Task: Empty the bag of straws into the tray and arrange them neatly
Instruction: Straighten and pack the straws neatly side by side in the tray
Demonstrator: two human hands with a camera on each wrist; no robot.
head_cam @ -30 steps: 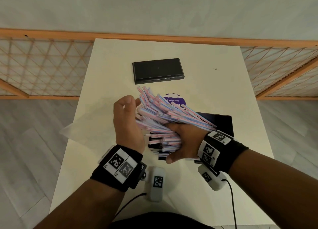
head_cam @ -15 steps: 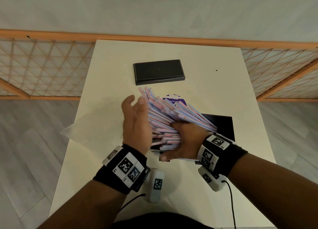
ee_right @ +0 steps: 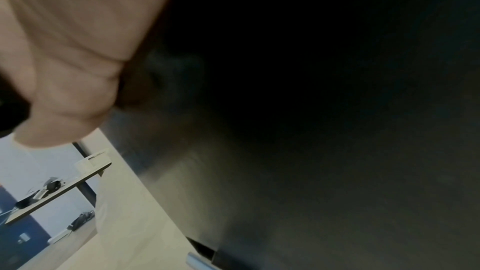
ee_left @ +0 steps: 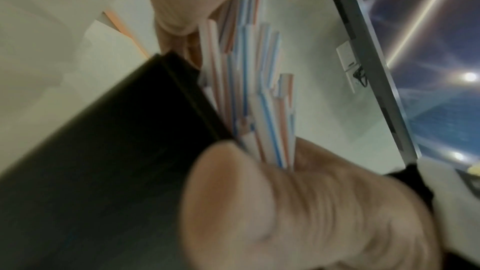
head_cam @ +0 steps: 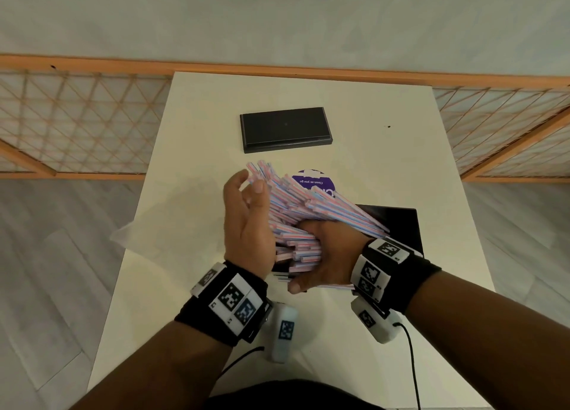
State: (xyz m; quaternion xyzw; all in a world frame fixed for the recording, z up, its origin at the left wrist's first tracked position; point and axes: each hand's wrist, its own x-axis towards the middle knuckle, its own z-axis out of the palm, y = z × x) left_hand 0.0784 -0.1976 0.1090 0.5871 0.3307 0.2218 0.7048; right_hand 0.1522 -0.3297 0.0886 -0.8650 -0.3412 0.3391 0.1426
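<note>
Straws (head_cam: pixel 311 212): loose fanned bundle over the near-left corner of the tray (head_cam: pixel 398 224). Right hand (head_cam: pixel 327 255) wraps around the bundle's middle; left hand (head_cam: pixel 246 224) flat-fingered against its side. Judged light, slippery, crushable; best gripped mid-length, gently.

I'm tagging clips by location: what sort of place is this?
Probably an indoor lab or office-like workroom: a plain white table against a wooden lattice railing, grey plank flooring, and desks with equipment in the background.

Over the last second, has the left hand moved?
Yes. The left hand has opened and shifted along the straws toward the far black box, fingers now loosely spread against the bundle.
</note>
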